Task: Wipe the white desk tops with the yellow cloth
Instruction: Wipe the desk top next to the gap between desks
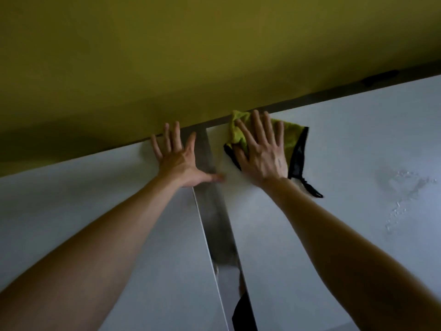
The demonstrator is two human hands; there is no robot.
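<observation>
Two white desk tops sit side by side with a narrow gap between them. My right hand lies flat, fingers spread, pressing the yellow cloth with black edging onto the far left corner of the right desk top, close to the wall. My left hand rests flat and empty on the far right corner of the left desk top, its thumb reaching over the gap. Much of the cloth is hidden under my right palm.
A yellow-green wall rises right behind the desks. Wet streaks and droplets glisten on the right desk top. A dark object lies along the back edge at far right. Something black shows down in the gap.
</observation>
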